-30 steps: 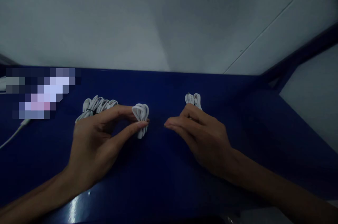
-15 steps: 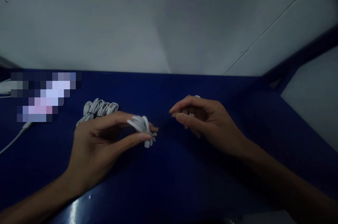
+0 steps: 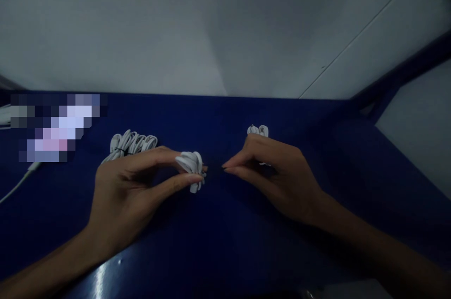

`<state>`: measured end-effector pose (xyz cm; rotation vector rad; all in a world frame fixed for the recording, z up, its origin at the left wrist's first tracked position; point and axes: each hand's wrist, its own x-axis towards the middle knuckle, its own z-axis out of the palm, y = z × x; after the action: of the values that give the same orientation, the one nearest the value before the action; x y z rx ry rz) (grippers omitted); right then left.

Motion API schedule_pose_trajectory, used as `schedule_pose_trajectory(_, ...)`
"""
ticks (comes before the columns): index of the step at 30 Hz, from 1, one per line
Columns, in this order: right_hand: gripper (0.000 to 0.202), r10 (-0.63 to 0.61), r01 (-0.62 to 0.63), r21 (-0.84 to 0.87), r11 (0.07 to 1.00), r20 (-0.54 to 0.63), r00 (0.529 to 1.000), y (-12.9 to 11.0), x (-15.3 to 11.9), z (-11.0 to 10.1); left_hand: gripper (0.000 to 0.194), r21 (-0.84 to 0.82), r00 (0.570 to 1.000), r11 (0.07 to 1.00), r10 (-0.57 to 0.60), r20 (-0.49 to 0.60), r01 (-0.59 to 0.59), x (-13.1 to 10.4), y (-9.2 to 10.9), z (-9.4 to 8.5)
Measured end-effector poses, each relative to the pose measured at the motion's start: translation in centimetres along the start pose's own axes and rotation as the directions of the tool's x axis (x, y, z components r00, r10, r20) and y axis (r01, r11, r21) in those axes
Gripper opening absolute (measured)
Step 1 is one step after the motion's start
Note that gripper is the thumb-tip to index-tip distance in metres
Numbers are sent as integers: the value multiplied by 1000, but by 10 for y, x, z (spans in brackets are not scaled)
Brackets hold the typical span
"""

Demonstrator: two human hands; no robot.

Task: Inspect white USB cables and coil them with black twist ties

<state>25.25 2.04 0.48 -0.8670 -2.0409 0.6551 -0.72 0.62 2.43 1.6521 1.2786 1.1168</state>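
Note:
My left hand pinches a coiled white cable between thumb and fingers, its loops standing up and its lower end below the thumb. Just to the right, my right hand has thumb and forefinger pressed together, pointing at the coil but apart from it. A small dark spot shows at those fingertips; what they hold, if anything, is too small to name. Behind the right hand lies another white cable bundle, partly hidden by it. Several white cables bound with dark ties form a pile behind my left hand.
A blurred-out bright device lies at the left with a white cord running from it. Another white item sits at the far left edge. The blue tabletop meets a pale wall at the back.
My right hand's thumb and forefinger have closed into a pinch and moved slightly left and down, uncovering more of the bundle behind. The coil in my left hand has turned a little.

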Motion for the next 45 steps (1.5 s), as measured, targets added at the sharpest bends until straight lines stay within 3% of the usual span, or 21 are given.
schedule_pose_trajectory(5,16,-170,156,-218,964,-50,984,-3,-2,4,10,71,999,997,-5,-49,9,-1,3,1)
schedule_pose_trajectory(12,24,-405,331,-504,798,-40,914,4,-4,9,9,64,1000,998,-6,-21,7,2,0,1)
schedule_pose_trajectory(15,28,-431,348,-551,758,-24,902,5,-6,9,8,61,999,998,-23,-23,25,2,-2,1)
schedule_pose_trajectory(22,28,-443,377,-527,762,0,896,1,-2,7,10,86,999,995,-48,-18,50,0,-3,0)
schedule_pose_trajectory(30,26,-368,322,-482,815,0,930,6,-8,2,12,52,998,997,-50,-38,52,1,-2,0)
schedule_pose_trajectory(34,15,-276,249,-329,911,-35,961,4,-5,-3,13,-23,999,999,-29,-24,28,2,-2,0)
schedule_pose_trajectory(39,9,18,-18,-10,1000,-29,999,-5,-1,-7,14,-84,999,996,-30,15,31,3,-4,1)
schedule_pose_trajectory(42,11,183,-190,141,972,62,981,-10,-1,-8,15,-110,996,991,-68,59,74,4,-4,2)
schedule_pose_trajectory(45,12,257,-287,172,942,175,950,-13,-2,-7,15,-122,994,990,-64,92,75,5,-1,2)
